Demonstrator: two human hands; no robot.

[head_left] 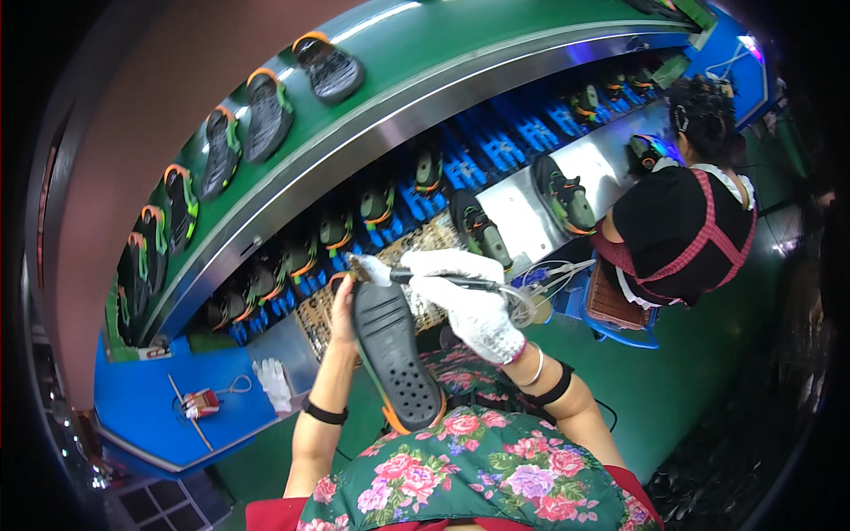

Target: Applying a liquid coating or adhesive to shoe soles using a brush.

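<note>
A black rubber shoe sole [388,332] with an orange rim at its heel end stands up in front of me, its broad end away from me. My left hand [342,311], bare, is closed on its far left edge; most of the fingers are hidden behind it. My right hand [460,296] wears a white glove and is wrapped round the dark handle of a brush [376,270]. Pale bristles rest at or just above the far end of the sole. A clear thin tube [524,305] trails from the handle.
Dark green and orange shoes [376,205] stand in rows on blue racks. Above, soles [267,115] line a green shelf [416,49]. A co-worker [686,208] sits at right beside a blue cart [611,327]. A blue table [146,407] at left bears a white glove [273,385].
</note>
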